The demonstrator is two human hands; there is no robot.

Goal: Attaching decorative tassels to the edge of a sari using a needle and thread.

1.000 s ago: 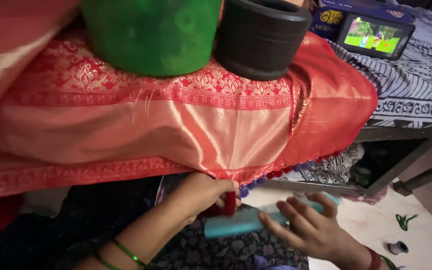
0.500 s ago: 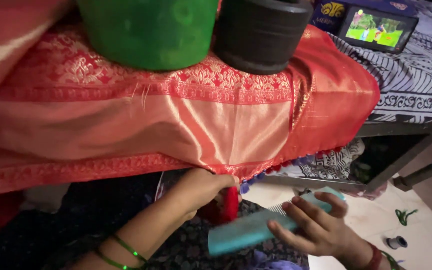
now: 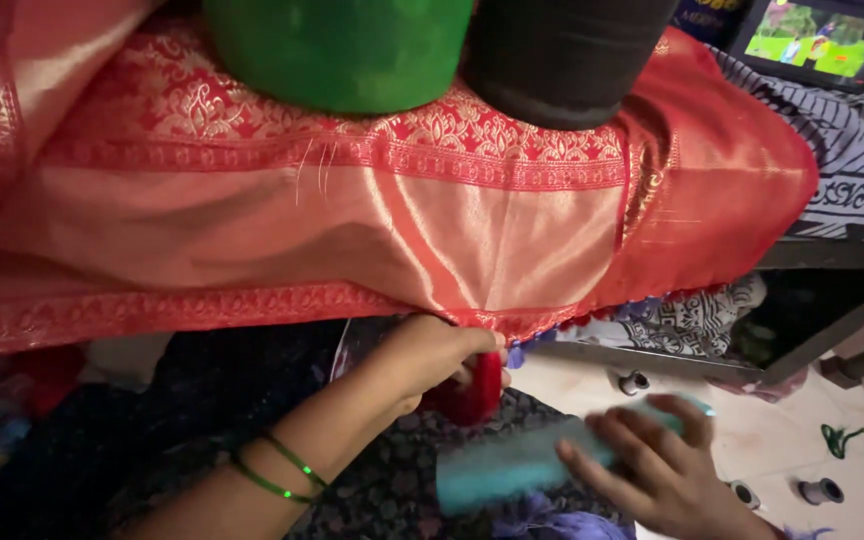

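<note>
The left hand (image 3: 432, 360) is closed on a red tassel (image 3: 472, 390) at the sari (image 3: 352, 230) hem, just above the right hand (image 3: 662, 470), whose fingers wrap a teal comb (image 3: 522, 465). A hard comb stroke could likely tear the tassel off or drag the cloth, tipping the green tub (image 3: 342, 50) above.

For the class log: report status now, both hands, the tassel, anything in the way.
Left hand gripping red tassel at orange silk cloth's edge. Right hand holding teal comb. Nothing between them.
</note>
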